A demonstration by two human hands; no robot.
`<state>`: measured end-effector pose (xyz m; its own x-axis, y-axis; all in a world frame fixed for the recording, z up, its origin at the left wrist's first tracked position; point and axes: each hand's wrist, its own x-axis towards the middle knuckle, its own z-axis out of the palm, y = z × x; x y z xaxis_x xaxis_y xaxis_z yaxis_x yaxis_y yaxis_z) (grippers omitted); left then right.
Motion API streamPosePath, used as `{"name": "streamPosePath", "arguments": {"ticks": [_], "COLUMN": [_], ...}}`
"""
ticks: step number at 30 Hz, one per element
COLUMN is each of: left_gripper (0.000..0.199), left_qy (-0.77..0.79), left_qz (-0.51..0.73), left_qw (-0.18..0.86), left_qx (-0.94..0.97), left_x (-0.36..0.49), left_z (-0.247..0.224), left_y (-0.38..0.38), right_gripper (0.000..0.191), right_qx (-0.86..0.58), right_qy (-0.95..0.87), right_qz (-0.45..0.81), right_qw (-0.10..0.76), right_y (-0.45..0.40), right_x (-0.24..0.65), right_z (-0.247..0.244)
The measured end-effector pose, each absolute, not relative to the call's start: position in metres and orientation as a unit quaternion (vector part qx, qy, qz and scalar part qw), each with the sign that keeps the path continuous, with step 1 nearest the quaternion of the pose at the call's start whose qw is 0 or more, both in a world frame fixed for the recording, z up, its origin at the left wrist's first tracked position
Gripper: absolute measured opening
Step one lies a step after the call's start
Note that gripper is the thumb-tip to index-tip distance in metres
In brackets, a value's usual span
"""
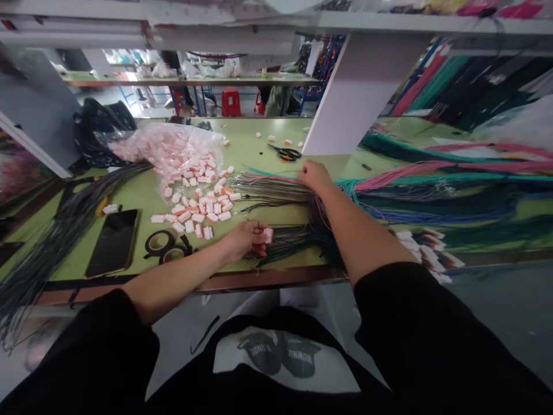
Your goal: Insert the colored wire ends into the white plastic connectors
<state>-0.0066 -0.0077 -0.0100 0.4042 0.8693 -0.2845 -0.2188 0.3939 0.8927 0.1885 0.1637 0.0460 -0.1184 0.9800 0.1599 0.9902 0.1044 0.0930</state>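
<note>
Green counter point(246, 157) is overhung by a shelf point(380, 22) and backed by another table point(254, 81). Wires point(279, 187) are spread on both sides of a plastic bag point(166, 147). Fingers of the right hand point(317, 177) are curled at the wires, any pinch hidden; by fingers of the left hand point(247, 238), a white block point(268, 235) is pinched near the wires.

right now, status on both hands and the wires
Left hand: pinching white connector. Right hand: curled at wires. Scissors lying near right hand.

A dark phone point(113, 242) lies beside two tape rolls point(171, 246) (a red stool point(230, 104) stands in the background).
</note>
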Motion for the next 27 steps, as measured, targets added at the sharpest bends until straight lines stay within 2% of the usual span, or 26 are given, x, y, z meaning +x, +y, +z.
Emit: {"name": "streamPosePath", "arguments": {"ticks": [3,6,8,9,11,14,20,24,27], "left_gripper": [0.028,0.026,0.023,0.021,0.018,0.016,0.017,0.022,0.024], "left_qy": [0.399,0.409,0.418,0.423,0.429,0.432,0.408,0.399,0.396], "left_qz": [0.365,0.366,0.368,0.369,0.369,0.372,0.398,0.404,0.403], "left_qw": [0.735,0.730,0.726,0.724,0.724,0.725,0.732,0.738,0.738], "left_qx": [0.409,0.407,0.403,0.401,0.395,0.388,0.373,0.365,0.369], "left_x": [-0.007,-0.007,-0.006,-0.006,-0.005,-0.005,-0.008,-0.010,-0.011], "left_z": [-0.008,-0.006,-0.004,-0.003,-0.001,0.002,0.003,0.002,0.001], "left_y": [-0.008,-0.009,-0.010,-0.010,-0.010,-0.011,-0.010,-0.010,-0.009], "right_gripper": [0.037,0.032,0.031,0.032,0.034,0.037,0.039,0.040,0.030], "right_qx": [-0.687,-0.601,-0.604,-0.636,-0.700,-0.646,-0.387,-0.326,-0.352], "right_qy": [-0.720,-0.798,-0.793,-0.768,-0.711,-0.749,-0.876,-0.858,-0.823], "right_qz": [-0.056,-0.031,-0.052,-0.065,-0.062,0.035,0.269,0.361,0.376], "right_qw": [0.081,-0.012,-0.053,-0.044,0.025,0.140,0.099,0.167,0.241], "right_y": [0.156,0.148,0.144,0.143,0.140,0.127,0.071,0.044,0.032], "right_x": [0.191,0.190,0.193,0.196,0.205,0.210,0.170,0.157,0.161], "right_z": [0.047,0.045,0.048,0.052,0.061,0.072,0.066,0.049,0.038]}}
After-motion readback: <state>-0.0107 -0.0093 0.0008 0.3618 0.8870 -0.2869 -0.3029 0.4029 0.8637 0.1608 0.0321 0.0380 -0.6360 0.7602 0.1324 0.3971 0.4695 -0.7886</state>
